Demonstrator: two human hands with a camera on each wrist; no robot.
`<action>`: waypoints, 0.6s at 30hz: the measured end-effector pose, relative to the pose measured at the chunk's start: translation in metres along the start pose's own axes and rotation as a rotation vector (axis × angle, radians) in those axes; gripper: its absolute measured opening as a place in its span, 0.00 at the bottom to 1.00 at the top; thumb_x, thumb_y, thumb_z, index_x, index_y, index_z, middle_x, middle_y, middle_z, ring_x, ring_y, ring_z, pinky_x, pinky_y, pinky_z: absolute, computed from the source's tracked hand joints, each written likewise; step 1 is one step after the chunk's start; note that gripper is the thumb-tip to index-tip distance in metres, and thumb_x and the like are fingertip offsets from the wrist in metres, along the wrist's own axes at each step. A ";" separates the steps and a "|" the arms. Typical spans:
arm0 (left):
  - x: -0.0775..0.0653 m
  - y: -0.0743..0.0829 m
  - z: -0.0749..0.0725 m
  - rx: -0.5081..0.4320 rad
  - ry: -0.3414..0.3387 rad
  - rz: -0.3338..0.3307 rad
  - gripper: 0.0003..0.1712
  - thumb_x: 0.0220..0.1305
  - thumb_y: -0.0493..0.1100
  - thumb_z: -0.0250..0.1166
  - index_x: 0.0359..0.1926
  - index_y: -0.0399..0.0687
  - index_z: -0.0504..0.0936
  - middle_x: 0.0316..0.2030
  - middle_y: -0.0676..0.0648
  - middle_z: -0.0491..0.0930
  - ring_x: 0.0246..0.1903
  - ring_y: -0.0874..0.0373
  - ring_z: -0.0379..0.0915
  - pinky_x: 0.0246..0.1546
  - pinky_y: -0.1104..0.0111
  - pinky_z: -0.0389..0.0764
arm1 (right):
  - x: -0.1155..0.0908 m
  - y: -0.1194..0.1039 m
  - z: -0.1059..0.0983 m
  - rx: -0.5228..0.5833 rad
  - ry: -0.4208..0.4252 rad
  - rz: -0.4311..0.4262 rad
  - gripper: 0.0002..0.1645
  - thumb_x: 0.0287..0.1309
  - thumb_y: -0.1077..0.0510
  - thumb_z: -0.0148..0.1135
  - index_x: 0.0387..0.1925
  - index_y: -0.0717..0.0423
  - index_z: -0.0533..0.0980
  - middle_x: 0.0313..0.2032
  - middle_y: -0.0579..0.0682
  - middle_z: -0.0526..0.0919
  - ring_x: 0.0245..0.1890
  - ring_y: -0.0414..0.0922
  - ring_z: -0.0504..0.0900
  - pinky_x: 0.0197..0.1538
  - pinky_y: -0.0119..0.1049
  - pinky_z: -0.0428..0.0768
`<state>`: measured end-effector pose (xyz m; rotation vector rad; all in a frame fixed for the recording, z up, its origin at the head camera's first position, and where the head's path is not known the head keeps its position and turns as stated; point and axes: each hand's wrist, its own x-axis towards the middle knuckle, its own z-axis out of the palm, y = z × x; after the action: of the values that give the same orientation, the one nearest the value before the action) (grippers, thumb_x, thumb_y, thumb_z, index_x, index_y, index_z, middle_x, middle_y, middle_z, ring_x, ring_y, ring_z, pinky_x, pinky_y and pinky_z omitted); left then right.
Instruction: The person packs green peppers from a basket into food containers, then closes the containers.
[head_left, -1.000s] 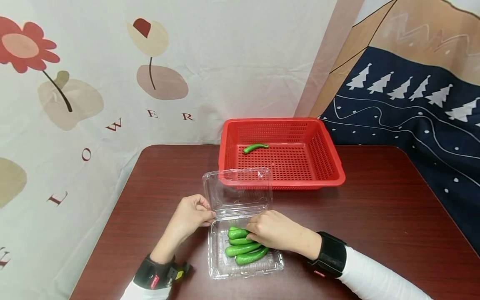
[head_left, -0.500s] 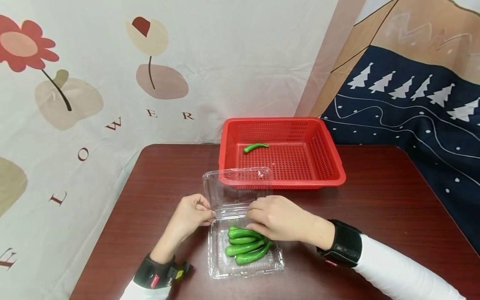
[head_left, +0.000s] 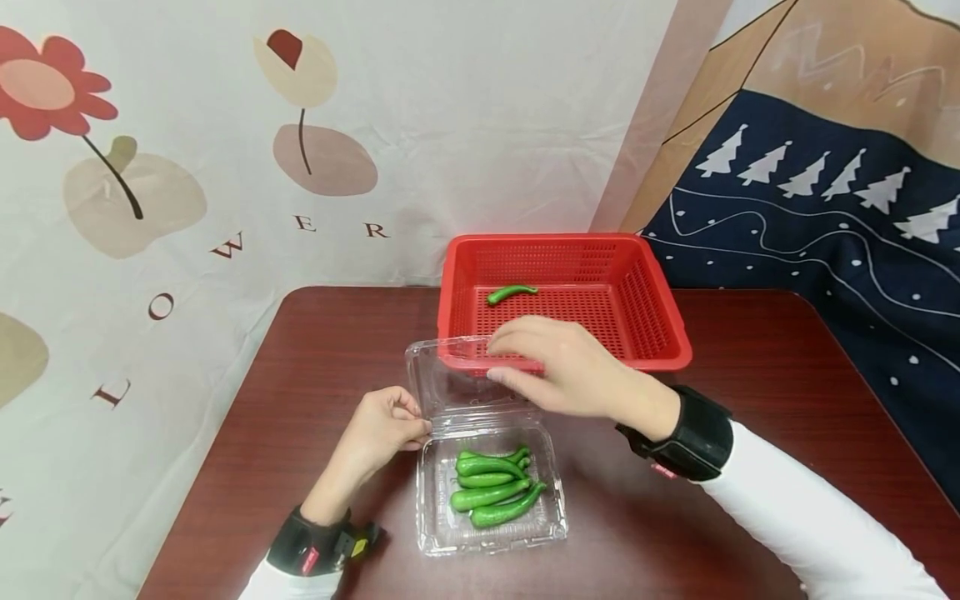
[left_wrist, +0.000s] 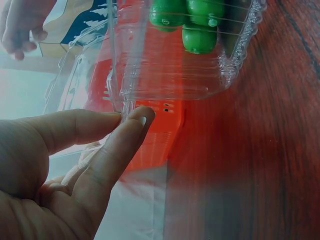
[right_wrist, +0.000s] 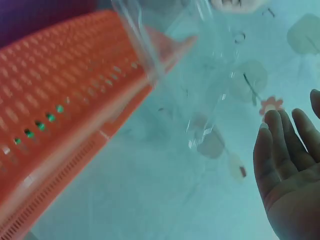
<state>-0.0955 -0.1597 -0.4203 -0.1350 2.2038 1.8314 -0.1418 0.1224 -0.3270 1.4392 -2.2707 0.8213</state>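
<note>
My left hand (head_left: 384,432) pinches the hinge edge of a clear plastic clamshell box (head_left: 435,533) between thumb and forefinger. In the left wrist view the fingertips (left_wrist: 142,117) meet right at that edge. Several green chili peppers (head_left: 491,498) lie side by side in the box's base, and the lid (head_left: 446,379) stands raised behind it. My right hand (head_left: 558,362) is in the air over the lid's right side and the near rim of a red basket (head_left: 660,364), its fingers extended and nothing in them. One more green chili pepper (head_left: 512,294) lies in the basket.
The basket, with its perforated walls, stands at the back of the dark red-brown table (head_left: 750,400), close behind the box. A white printed cloth (head_left: 487,125) hangs behind the table, with a navy patterned part (head_left: 810,217) on the right.
My right hand has let go of a pepper in the box and risen away from me towards the basket. The peppers' stem ends now show. My left hand keeps its place.
</note>
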 end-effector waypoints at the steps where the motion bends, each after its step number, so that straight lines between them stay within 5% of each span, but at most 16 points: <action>1: 0.000 0.000 0.000 0.001 0.001 -0.001 0.11 0.59 0.22 0.70 0.34 0.30 0.75 0.28 0.35 0.87 0.26 0.54 0.85 0.31 0.61 0.92 | 0.003 0.003 -0.002 0.004 0.009 0.015 0.15 0.60 0.56 0.76 0.47 0.56 0.85 0.48 0.49 0.88 0.49 0.43 0.85 0.54 0.43 0.87; 11: 0.001 0.001 -0.001 0.010 0.011 -0.012 0.10 0.58 0.22 0.70 0.35 0.30 0.76 0.30 0.34 0.87 0.26 0.54 0.85 0.32 0.60 0.92 | 0.035 0.046 -0.013 0.017 0.023 0.208 0.11 0.65 0.57 0.73 0.47 0.56 0.86 0.46 0.48 0.87 0.47 0.44 0.84 0.53 0.44 0.86; 18: 0.001 0.002 0.000 0.006 0.019 -0.030 0.11 0.58 0.22 0.71 0.34 0.31 0.75 0.29 0.34 0.87 0.26 0.53 0.85 0.32 0.60 0.92 | 0.053 0.076 -0.011 -0.067 -0.098 0.400 0.16 0.68 0.52 0.70 0.52 0.56 0.83 0.50 0.50 0.85 0.51 0.48 0.83 0.58 0.46 0.84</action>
<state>-0.0967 -0.1597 -0.4189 -0.1835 2.2076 1.8157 -0.2332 0.1166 -0.3112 1.0287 -2.6815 0.7879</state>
